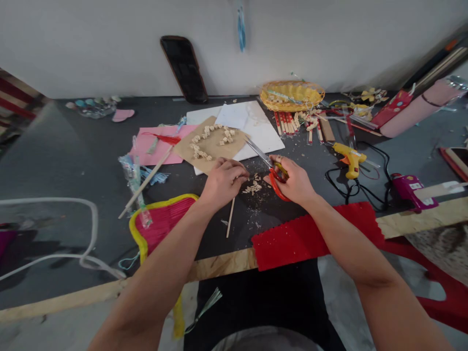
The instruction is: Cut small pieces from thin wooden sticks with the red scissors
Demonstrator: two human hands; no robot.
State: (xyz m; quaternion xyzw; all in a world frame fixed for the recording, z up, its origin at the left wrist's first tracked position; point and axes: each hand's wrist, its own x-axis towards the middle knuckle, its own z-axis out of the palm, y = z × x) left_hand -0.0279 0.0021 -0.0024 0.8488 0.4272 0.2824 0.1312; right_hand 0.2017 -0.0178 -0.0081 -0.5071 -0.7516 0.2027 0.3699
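Note:
My right hand grips red-handled scissors, their blades pointing up and left over the edge of a white sheet. Left of them, my left hand is closed, thumb and fingertips pinched together; whatever they hold is too small to make out. Below its fingertips a thin wooden stick slants on the dark table. Cut wooden bits lie in a small pile between my hands. Beyond, a brown paper sheet carries a curved row of small pale wooden clusters.
A yellow glue gun with a black cord lies at the right. Behind stand a yellow wicker basket and a phone leaning on the wall. Red cloth covers the front edge; a pink-and-yellow fabric piece lies left.

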